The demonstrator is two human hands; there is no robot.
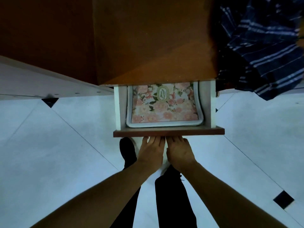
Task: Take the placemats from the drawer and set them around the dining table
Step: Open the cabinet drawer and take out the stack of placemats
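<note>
While the drawer [169,133] stands pulled out from under a brown wooden top [154,46], the head camera looks straight down into it. A stack of placemats [164,107] lies flat inside; the top one is printed with pink flowers and an oval emblem, and pale edges curl up round it against the white drawer walls. The left hand [151,152] and right hand [179,152] sit side by side, touching the dark front board. Their fingertips are hidden beneath it, so I cannot tell whether either hand grips anything. A blue striped cloth [266,46] hangs at right above the pale tiled floor [65,145].
</note>
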